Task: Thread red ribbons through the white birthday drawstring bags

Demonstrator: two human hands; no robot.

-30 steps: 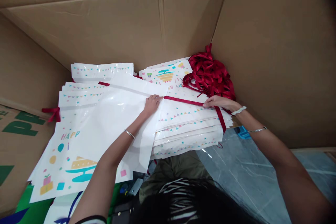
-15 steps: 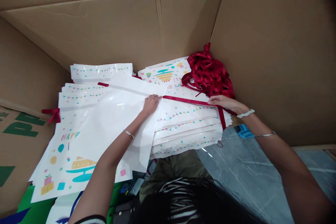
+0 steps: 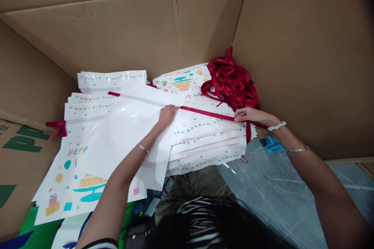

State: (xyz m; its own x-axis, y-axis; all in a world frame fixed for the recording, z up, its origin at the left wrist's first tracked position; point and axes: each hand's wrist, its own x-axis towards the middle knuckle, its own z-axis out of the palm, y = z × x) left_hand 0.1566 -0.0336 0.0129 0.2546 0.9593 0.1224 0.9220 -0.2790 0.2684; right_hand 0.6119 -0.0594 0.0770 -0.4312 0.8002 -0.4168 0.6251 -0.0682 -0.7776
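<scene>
My left hand (image 3: 167, 115) lies on a glossy white sheet (image 3: 143, 136), fingertips at its right edge where a red ribbon (image 3: 207, 112) comes out. The ribbon runs taut to the right, pinched in my right hand (image 3: 248, 114), and its tail trails under my right wrist. A short red end (image 3: 113, 93) shows on the sheet's left side, with a faint grey band across the sheet between the two. Under it lie printed birthday sheets (image 3: 84, 151) with bunting, cake and gift pictures. A red bow (image 3: 60, 127) sits at their left edge.
A heap of red ribbon (image 3: 233, 81) rests on the right-hand stack of printed sheets (image 3: 207, 159), against the cardboard wall (image 3: 122, 35). Cardboard also rises at the left and right. A blue plastic object (image 3: 272, 144) lies near the grey floor (image 3: 263, 186).
My right hand has shifted slightly to the right and down, with the pinched ribbon still stretched out. My left hand has stayed in place on the sheet.
</scene>
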